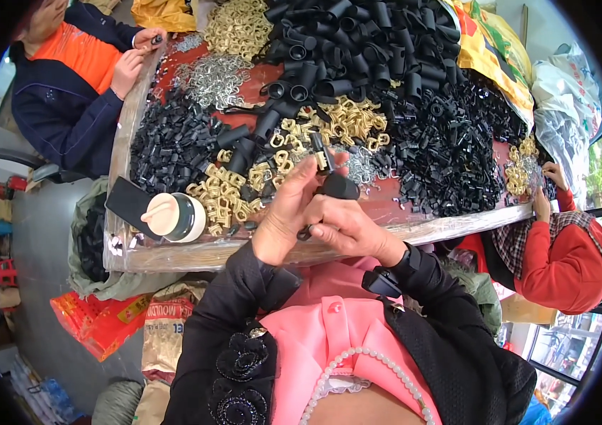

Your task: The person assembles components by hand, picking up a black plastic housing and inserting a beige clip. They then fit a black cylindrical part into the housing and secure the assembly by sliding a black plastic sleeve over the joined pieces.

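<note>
Above the table's near edge, my two hands are close together. My left hand (288,202) is closed, its thumb and fingers pinching a small black part with a gold-coloured piece (321,157) on it. Just below and to the right, my right hand (350,225) is closed around a smooth black round-ended piece (340,187). How the two held pieces meet is hidden by my fingers. Around my hands lie gold-coloured metal loops (226,195), silver metal bits (363,166) and a heap of small black plastic parts (442,170).
A lidded jar (186,216) and a dark phone-like slab (129,205) sit at the table's (244,256) near left corner. Black tubes (364,49) are heaped at the back. One co-worker (67,92) handles parts at the left, another (563,248) at the right.
</note>
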{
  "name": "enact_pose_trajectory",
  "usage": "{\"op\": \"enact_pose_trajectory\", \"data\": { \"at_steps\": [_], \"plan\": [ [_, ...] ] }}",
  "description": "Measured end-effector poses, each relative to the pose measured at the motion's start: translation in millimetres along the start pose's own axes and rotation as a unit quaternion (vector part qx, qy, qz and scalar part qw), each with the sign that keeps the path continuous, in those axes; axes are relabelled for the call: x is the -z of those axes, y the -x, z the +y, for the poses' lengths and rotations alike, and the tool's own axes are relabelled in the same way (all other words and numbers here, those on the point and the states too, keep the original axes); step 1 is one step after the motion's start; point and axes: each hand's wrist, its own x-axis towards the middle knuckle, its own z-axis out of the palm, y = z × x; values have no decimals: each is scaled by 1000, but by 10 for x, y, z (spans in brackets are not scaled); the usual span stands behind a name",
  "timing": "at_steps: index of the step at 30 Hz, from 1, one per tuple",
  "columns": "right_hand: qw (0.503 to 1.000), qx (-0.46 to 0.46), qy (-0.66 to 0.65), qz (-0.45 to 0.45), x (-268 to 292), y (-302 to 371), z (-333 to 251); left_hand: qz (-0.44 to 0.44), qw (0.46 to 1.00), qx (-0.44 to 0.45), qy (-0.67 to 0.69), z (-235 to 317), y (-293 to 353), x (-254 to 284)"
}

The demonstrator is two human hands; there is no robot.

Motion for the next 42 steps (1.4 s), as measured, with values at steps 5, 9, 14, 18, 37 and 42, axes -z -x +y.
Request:
{"op": "enact_pose_trajectory", "data": {
  "at_steps": [5,9,14,18,37,42],
  "plan": [
    [990,-44,-41,-128,14,-103,-70,3,999,27,-35,31,60,-75],
    [975,-68,-18,-212,49,-77,-78,12,995,37,-94,150,118,-182],
    [970,-49,61,-228,-80,8,-20,95,976,2,-194,55,238,-47],
    [977,-47,65,-196,-106,14,-151,86,957,16,-278,103,318,-272],
    [988,-135,-29,-77,-48,137,11,93,932,-150,-315,-64,355,-398],
    [900,-123,339,-244,152,128,39,172,936,-153,-268,-243,475,-294]
  ]
}}
